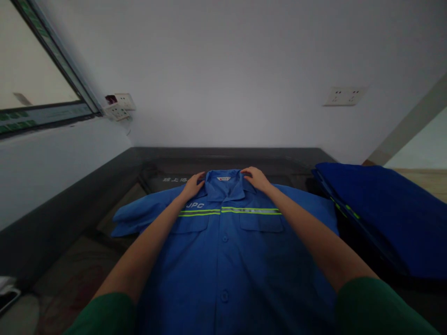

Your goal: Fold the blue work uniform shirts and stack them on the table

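A blue short-sleeved work shirt (223, 260) lies front up, buttoned, with its collar at the far end. Yellow-green and silver stripes cross its chest above two flap pockets. My left hand (193, 184) is at the left side of the collar, fingers curled on the cloth by the shoulder. On the opposite side, my right hand (256, 177) pinches the collar edge between thumb and fingers. Both forearms reach across the shirt and hide parts of its chest and sleeves.
To the right rests a pile of folded dark blue garments (380, 209). The dark table (230, 152) meets a white wall with a socket plate (345, 96). A power adapter (117, 111) is plugged in at the left, near a window frame (52, 114). A white object (7, 291) sits lower left.
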A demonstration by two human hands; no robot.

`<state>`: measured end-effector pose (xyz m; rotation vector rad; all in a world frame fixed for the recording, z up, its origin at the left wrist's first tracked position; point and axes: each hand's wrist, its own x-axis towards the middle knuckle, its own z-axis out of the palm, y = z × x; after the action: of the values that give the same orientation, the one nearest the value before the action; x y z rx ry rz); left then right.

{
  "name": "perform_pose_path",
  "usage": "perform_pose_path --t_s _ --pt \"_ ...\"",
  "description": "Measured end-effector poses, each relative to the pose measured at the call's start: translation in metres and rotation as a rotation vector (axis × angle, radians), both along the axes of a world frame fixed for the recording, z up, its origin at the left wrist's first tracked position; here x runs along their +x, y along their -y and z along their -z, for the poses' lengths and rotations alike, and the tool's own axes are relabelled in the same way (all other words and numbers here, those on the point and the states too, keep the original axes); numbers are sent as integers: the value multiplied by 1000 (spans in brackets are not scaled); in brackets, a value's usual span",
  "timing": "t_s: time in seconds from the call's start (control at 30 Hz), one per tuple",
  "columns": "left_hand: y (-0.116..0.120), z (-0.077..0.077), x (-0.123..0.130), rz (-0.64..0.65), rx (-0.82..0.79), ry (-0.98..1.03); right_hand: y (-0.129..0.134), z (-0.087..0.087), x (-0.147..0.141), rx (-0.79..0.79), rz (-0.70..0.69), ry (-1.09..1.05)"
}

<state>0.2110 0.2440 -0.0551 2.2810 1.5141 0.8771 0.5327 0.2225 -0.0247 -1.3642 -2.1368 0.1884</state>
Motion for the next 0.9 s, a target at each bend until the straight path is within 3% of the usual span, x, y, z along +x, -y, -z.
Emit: perform_pose_path --t_s 0.13,0.4,0.6,0.77,0.9 --pt "-4 6 2 34 11 -90 -14 9 -4 -46 -90 169" --pt "-16 10 12 -91 -10 -261 -17 27 -15 -129 51 248" --pt "-9 5 21 -157 66 -326 -2 31 -22 -7 127 226" --pt "0 -6 21 9 135 -280 12 25 -25 31 135 92" --pt "7 -3 27 161 23 -389 26 29 -34 -86 93 141"
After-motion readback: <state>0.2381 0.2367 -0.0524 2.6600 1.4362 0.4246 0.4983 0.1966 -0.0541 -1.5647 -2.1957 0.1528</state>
